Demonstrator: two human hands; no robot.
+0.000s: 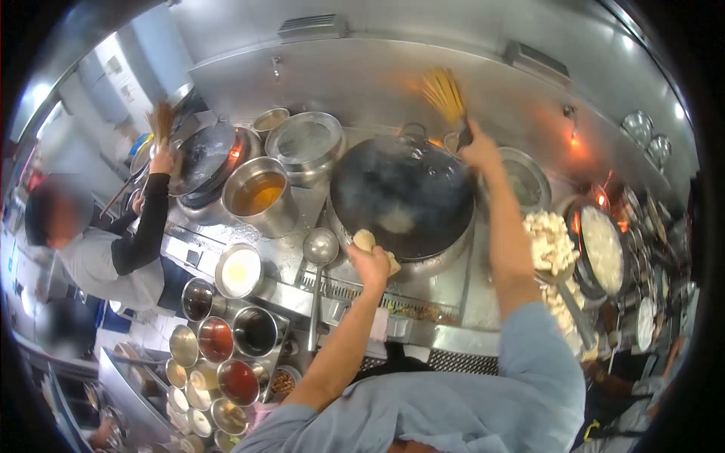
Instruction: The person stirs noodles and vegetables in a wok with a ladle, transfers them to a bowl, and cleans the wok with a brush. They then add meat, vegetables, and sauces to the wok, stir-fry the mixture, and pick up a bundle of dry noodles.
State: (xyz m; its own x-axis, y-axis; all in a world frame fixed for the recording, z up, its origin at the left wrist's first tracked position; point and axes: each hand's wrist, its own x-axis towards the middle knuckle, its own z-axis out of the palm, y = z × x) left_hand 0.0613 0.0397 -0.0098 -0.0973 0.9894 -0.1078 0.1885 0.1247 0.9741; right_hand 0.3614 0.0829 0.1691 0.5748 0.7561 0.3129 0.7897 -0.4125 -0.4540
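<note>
My left hand (371,260) grips a folded cloth (365,240) at the near rim of a large black wok (400,192), which sits tilted on the steel cooking range. My right hand (478,151) reaches over the wok's far side and holds a bamboo wok brush (445,97) by its handle, bristles pointing up. A little pale residue lies in the wok's bottom.
A ladle (319,249) rests left of the wok. A pot of amber liquid (259,195) and a lidded pot (305,143) stand further left. Seasoning bowls (226,340) cluster at lower left. A person (113,241) brushes another wok (204,158). A strainer of pale chunks (551,241) sits right.
</note>
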